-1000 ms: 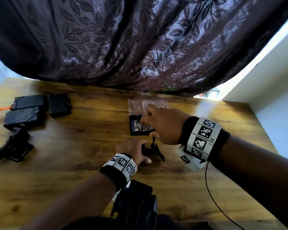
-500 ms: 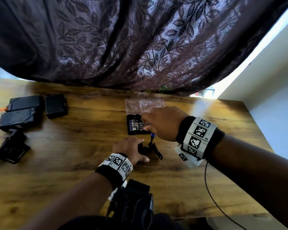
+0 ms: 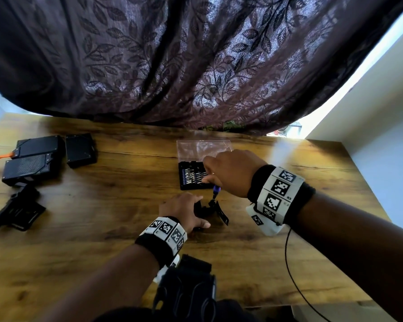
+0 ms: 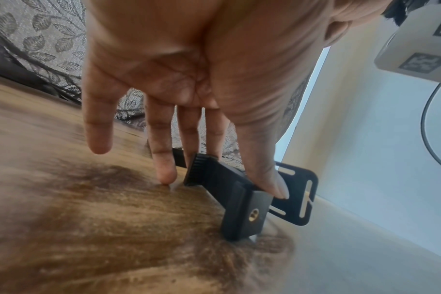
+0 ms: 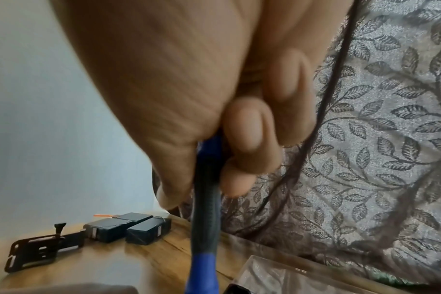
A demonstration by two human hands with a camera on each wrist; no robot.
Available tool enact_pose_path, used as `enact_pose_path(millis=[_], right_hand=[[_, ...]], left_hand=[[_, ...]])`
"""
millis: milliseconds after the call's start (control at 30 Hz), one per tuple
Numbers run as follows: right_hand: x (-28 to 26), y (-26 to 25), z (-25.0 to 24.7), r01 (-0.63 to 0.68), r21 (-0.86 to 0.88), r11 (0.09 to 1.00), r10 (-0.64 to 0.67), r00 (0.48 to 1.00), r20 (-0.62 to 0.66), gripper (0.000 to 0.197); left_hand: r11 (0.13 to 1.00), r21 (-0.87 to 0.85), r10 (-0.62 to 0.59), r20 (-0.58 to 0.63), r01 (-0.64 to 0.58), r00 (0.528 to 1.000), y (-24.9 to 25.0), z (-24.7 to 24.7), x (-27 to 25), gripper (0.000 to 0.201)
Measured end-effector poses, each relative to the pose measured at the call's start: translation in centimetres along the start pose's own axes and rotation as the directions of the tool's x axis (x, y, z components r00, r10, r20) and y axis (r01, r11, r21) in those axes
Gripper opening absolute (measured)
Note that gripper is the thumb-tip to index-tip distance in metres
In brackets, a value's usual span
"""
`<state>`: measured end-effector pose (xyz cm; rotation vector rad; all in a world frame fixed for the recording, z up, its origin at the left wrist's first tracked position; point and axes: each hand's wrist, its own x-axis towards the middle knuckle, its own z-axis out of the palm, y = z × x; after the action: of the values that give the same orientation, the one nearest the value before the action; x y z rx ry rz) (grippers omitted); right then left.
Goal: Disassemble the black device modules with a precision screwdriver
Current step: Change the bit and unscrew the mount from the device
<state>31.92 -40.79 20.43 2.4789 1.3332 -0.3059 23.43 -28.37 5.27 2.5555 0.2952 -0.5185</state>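
Both forearms reach forward over the table, each wrist wrapped in a black band with a white marker-covered cuff. The left hand [image 3: 183, 211] sits low, palm down, its fingers [image 4: 161, 159] straight and spread; the ring fingertip touches the wood and the thumb presses down on the black device module [image 4: 239, 191]. The right hand [image 3: 230, 173] hovers higher and farther out, knuckles up, fingers [image 5: 249, 127] curled round the precision screwdriver [image 5: 204, 199], whose blue and black handle points downward from the fist.
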Motion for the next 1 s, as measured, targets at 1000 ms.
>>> enact_pose_path(millis=[1000], right_hand=[[0.1,-0.3,0.3,0.047,0.131,0.990,-0.049,0.999,0.013,0.043]], left_hand=[[0.999,-0.037,-0.009,-0.019,0.008,1.000,0.0,0.0,0.0,0.087]])
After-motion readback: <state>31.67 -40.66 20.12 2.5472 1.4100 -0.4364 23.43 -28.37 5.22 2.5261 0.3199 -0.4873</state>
